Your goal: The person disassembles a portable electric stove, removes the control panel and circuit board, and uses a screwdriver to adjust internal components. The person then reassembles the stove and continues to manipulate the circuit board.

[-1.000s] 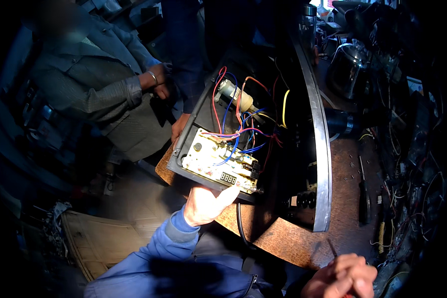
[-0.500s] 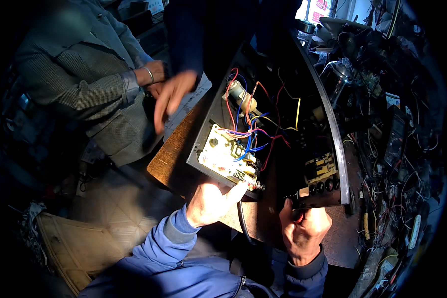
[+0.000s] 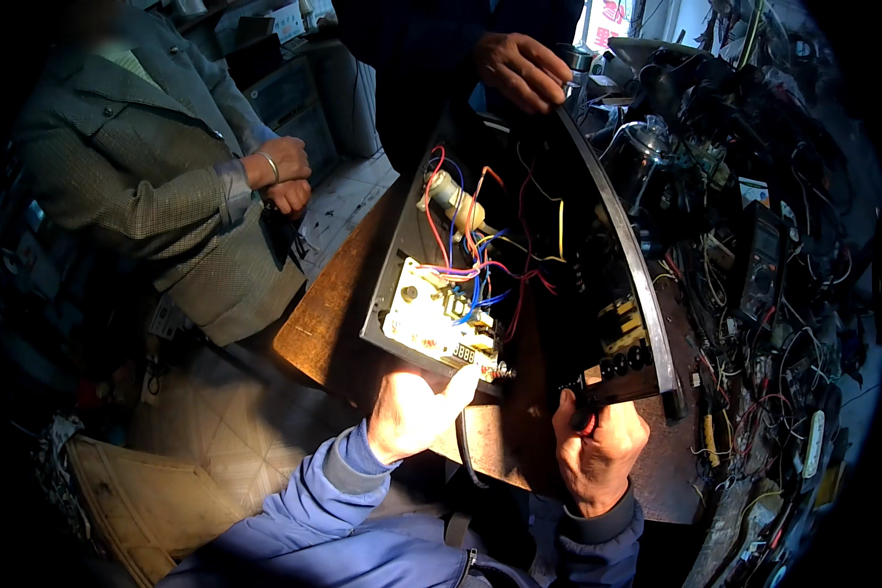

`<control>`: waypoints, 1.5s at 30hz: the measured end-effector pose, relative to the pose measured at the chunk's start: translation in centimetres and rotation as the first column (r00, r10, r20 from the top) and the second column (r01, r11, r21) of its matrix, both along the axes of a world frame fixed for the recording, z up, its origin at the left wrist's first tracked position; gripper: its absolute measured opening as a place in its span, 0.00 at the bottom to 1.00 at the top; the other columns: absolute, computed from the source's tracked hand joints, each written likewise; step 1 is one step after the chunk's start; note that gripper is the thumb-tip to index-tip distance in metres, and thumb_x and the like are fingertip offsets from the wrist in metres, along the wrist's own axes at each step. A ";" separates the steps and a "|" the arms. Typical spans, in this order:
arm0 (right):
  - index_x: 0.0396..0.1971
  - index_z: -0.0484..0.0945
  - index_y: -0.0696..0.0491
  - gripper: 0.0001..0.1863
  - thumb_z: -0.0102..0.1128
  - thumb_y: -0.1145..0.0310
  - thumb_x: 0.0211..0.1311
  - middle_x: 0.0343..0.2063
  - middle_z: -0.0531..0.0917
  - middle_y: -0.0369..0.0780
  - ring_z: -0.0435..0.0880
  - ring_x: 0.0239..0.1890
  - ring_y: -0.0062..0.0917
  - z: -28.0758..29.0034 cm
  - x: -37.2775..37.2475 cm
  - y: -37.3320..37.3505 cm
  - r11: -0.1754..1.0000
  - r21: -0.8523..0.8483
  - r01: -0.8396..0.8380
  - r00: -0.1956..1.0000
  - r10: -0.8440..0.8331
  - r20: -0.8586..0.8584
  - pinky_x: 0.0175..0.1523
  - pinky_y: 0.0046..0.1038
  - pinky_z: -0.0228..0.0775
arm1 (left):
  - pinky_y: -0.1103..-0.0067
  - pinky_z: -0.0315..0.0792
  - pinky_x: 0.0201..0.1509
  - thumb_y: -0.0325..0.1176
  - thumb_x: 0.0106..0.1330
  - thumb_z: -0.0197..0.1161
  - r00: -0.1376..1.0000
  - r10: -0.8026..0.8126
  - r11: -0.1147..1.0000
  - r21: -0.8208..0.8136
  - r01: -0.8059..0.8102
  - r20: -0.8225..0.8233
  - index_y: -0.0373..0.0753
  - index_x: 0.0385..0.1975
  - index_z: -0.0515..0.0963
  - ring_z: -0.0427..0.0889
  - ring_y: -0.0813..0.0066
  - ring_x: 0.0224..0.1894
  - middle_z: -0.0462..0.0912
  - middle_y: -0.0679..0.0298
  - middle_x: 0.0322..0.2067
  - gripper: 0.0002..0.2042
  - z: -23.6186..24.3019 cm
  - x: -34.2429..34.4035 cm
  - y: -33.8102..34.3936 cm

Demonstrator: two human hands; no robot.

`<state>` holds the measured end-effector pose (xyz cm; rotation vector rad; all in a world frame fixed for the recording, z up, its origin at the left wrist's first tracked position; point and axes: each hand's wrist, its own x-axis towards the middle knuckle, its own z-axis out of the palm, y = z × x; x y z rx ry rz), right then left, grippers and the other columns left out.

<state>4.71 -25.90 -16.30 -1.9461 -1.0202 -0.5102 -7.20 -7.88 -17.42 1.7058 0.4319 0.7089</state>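
An opened dark appliance casing [image 3: 387, 304] spreads before me, its two halves joined by red, blue and yellow wires. A brightly lit circuit board [image 3: 431, 318] with a small digit display sits in the left half, below a cylindrical motor [image 3: 451, 196]. My left hand [image 3: 407, 407] is closed on that half's near edge, thumb up by the display. Under the near end of the right half [image 3: 642, 284], my right hand [image 3: 603, 451] is a fist, with a bit of red and black showing by the thumb; what it grips is mostly hidden.
A brown wooden tabletop [image 3: 314, 323] lies beneath the casing. Opposite, a co-worker's hand [image 3: 524, 71] rests at the right half's far end. Another person in a checked jacket [image 3: 157, 186] stands at left, hands together. Tangled wires and a multimeter [image 3: 759, 265] crowd the right.
The co-worker's hand has moved from left of the casing to the right half's far end. The casing has shifted slightly left in view. My hands keep their places on it.
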 end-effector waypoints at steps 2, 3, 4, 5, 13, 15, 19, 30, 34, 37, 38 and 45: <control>0.40 0.81 0.58 0.13 0.68 0.81 0.53 0.28 0.82 0.47 0.84 0.29 0.45 0.3 -0.2 0.3 1.000 -0.001 0.010 1.000 -0.010 -0.017 0.34 0.35 0.76 | 0.74 0.78 0.53 0.28 0.67 0.68 0.994 -0.005 0.998 -0.057 0.011 0.107 0.30 0.50 0.82 0.85 0.71 0.47 0.88 0.56 0.45 0.14 -0.6 0.3 -0.1; 0.40 0.81 0.58 0.14 0.69 0.81 0.52 0.28 0.82 0.46 0.84 0.27 0.44 0.3 -0.1 0.3 1.000 0.012 0.004 1.000 -0.004 -0.003 0.33 0.34 0.76 | 0.74 0.78 0.53 0.27 0.67 0.68 0.992 -0.010 0.997 -0.075 0.019 0.123 0.30 0.49 0.82 0.85 0.72 0.47 0.88 0.56 0.45 0.13 -0.8 0.3 -0.1; 0.41 0.81 0.58 0.16 0.69 0.81 0.50 0.28 0.82 0.46 0.83 0.26 0.43 0.1 0.2 0.3 1.000 0.023 -0.002 1.000 0.002 0.011 0.32 0.34 0.76 | 0.74 0.78 0.53 0.27 0.67 0.68 0.990 -0.014 0.995 -0.096 0.027 0.139 0.31 0.49 0.82 0.85 0.72 0.47 0.88 0.56 0.46 0.13 -0.9 0.4 -0.2; 0.42 0.81 0.58 0.17 0.70 0.81 0.49 0.27 0.82 0.46 0.83 0.25 0.42 -0.1 0.4 0.3 0.999 0.033 -0.008 1.000 0.007 0.025 0.31 0.33 0.75 | 0.74 0.78 0.53 0.27 0.66 0.68 0.988 -0.017 0.992 -0.117 0.036 0.155 0.31 0.49 0.82 0.85 0.72 0.46 0.88 0.56 0.46 0.13 -0.9 0.4 -0.2; 0.43 0.81 0.58 0.17 0.69 0.81 0.51 0.29 0.82 0.46 0.84 0.27 0.40 0.0 0.7 -0.3 0.999 0.029 0.027 0.996 -0.024 -0.084 0.33 0.33 0.76 | 0.73 0.74 0.59 0.52 0.70 0.65 0.845 -0.132 0.989 0.010 0.148 0.517 0.32 0.75 0.51 0.77 0.60 0.60 0.69 0.49 0.68 0.44 -1.6 -0.7 3.6; 0.45 0.81 0.57 0.19 0.69 0.81 0.50 0.30 0.82 0.48 0.84 0.28 0.45 0.0 0.8 -0.6 0.999 0.020 0.025 0.996 -0.023 -0.087 0.33 0.35 0.76 | 0.67 0.75 0.65 0.57 0.74 0.56 0.816 -0.107 0.920 -0.253 0.298 0.568 0.32 0.77 0.46 0.70 0.57 0.69 0.61 0.45 0.72 0.44 1.4 -1.0 6.0; 0.44 0.80 0.58 0.19 0.69 0.82 0.49 0.32 0.82 0.48 0.85 0.29 0.46 0.1 0.9 -0.3 0.999 0.051 -0.011 0.997 0.015 -0.076 0.33 0.35 0.77 | 0.61 0.78 0.60 0.57 0.75 0.53 0.959 -0.141 0.915 -0.336 0.222 0.247 0.38 0.77 0.47 0.72 0.58 0.66 0.58 0.44 0.73 0.40 5.8 0.0 11.0; 0.40 0.83 0.56 0.17 0.76 0.72 0.49 0.24 0.81 0.41 0.81 0.22 0.34 2.9 1.3 -2.5 0.963 -0.231 -0.142 0.985 0.113 -0.132 0.28 0.31 0.73 | 0.72 0.80 0.56 0.37 0.74 0.54 0.823 -0.484 0.729 -0.382 0.567 0.298 0.32 0.55 0.70 0.84 0.69 0.47 0.83 0.54 0.46 0.17 7.2 6.3 12.8; 0.34 0.84 0.54 0.09 0.68 0.67 0.52 0.22 0.79 0.43 0.80 0.24 0.39 4.3 3.5 -3.5 0.937 -0.340 -0.082 0.993 0.104 0.048 0.31 0.39 0.73 | 0.72 0.79 0.55 0.40 0.73 0.55 0.834 -0.439 0.733 -0.404 0.547 0.333 0.33 0.52 0.72 0.83 0.70 0.47 0.83 0.56 0.44 0.17 6.9 5.9 12.5; 0.34 0.83 0.53 0.09 0.64 0.68 0.52 0.29 0.82 0.47 0.80 0.34 0.48 1.0 6.7 -3.0 0.901 -0.429 -0.061 0.983 0.130 0.133 0.40 0.45 0.74 | 0.73 0.78 0.55 0.40 0.73 0.55 0.809 -0.492 0.766 -0.283 0.577 0.321 0.34 0.50 0.73 0.83 0.71 0.46 0.83 0.56 0.43 0.16 6.7 6.7 13.2; 0.35 0.83 0.54 0.10 0.64 0.68 0.53 0.33 0.83 0.48 0.80 0.36 0.49 0.3 7.4 -3.0 0.887 -0.460 -0.047 0.975 0.140 0.170 0.42 0.44 0.74 | 0.73 0.77 0.55 0.38 0.73 0.55 0.830 -0.441 0.763 -0.343 0.547 0.343 0.34 0.48 0.74 0.83 0.72 0.44 0.83 0.57 0.42 0.14 6.4 6.7 13.1; 0.40 0.82 0.62 0.13 0.58 0.67 0.67 0.29 0.83 0.44 0.82 0.32 0.33 7.8 8.0 -1.8 1.000 0.027 -0.015 0.937 0.023 -0.348 0.42 0.27 0.73 | 0.70 0.85 0.49 0.33 0.74 0.54 0.838 -0.447 0.771 -0.340 0.539 0.313 0.34 0.63 0.64 0.87 0.65 0.45 0.82 0.51 0.48 0.20 5.8 6.6 13.9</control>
